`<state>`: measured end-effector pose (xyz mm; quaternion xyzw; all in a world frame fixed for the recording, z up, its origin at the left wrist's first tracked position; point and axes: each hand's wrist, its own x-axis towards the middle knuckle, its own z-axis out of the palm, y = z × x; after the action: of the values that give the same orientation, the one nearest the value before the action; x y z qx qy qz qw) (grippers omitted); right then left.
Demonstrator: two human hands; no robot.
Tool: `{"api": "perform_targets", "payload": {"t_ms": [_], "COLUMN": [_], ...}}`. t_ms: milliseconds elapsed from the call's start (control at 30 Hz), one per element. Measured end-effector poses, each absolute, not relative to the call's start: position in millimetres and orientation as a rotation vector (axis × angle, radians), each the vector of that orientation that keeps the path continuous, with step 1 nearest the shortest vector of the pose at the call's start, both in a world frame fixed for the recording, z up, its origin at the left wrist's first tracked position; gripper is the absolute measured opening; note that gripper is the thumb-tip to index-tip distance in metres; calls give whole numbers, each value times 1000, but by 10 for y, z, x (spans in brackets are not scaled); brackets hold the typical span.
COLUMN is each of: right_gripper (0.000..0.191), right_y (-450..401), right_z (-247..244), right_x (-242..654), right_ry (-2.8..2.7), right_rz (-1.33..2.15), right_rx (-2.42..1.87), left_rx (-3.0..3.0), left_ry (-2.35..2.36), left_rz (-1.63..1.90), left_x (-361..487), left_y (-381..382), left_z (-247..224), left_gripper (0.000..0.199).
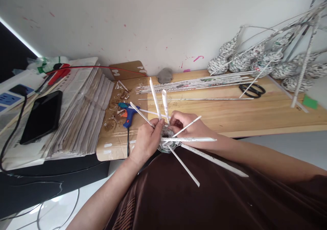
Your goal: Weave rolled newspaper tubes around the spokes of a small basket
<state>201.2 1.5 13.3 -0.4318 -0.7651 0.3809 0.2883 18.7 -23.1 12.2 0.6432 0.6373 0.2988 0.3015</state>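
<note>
A small woven newspaper basket [167, 145] sits against the front of the brown garment, between my two hands. Several rolled paper tubes [189, 140] stick out of it in different directions, two of them pointing up toward the wall. My left hand [149, 138] is closed around the basket's left side, thumb on its upper edge. At the far right rim, my right hand [180, 122] has its fingers bent and pinched by the base of the upright tubes. What exactly those fingertips grip is partly hidden.
A blue glue gun [130, 116] lies on stained cardboard [112, 143]. Loose paper tubes [194, 83] and black-handled scissors [251, 90] rest on the wooden board [217, 114]. Woven paper gourds [237, 61] stand back right. Left are stacked newspapers [87, 111], a phone [42, 116] and a power strip [12, 95].
</note>
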Motion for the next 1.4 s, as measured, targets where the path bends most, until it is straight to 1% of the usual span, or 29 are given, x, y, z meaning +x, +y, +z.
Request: {"api": "perform_targets", "payload": {"t_ms": [200, 367, 433, 567, 667, 833, 1033, 1233, 1400], "right_gripper": [8, 7, 6, 5, 5, 15, 12, 16, 15], "right_y": [80, 82, 65, 58, 89, 153, 149, 167, 219], "right_z": [241, 241, 235, 260, 269, 202, 160, 167, 177], "right_x": [1980, 1990, 1996, 1998, 1981, 1955, 1925, 1867, 1921], "right_ry": [-1971, -2050, -2066, -2042, -1972, -1958, -1934, -1905, -1862], "right_rz": [1072, 975, 971, 1081, 1102, 1025, 1017, 966, 1100], "right_rx": [-1231, -1274, -1231, -1201, -1187, -1136, -1055, -982, -1032], "left_rx": [1724, 1658, 1655, 1740, 1782, 1694, 1674, 1635, 1600], "left_ry": [1657, 1510, 1560, 1716, 1691, 1507, 1495, 1437, 1477], "left_rz": [931, 939, 926, 943, 981, 960, 964, 1005, 1018], "left_x": [157, 109, 107, 137, 154, 116, 112, 143, 142], "left_y": [-220, -180, -178, -199, -216, -213, -172, -132, -127], "left_z": [123, 95, 81, 55, 40, 41, 105, 136, 130], "left_gripper": [38, 24, 21, 20, 16, 16, 11, 15, 14]}}
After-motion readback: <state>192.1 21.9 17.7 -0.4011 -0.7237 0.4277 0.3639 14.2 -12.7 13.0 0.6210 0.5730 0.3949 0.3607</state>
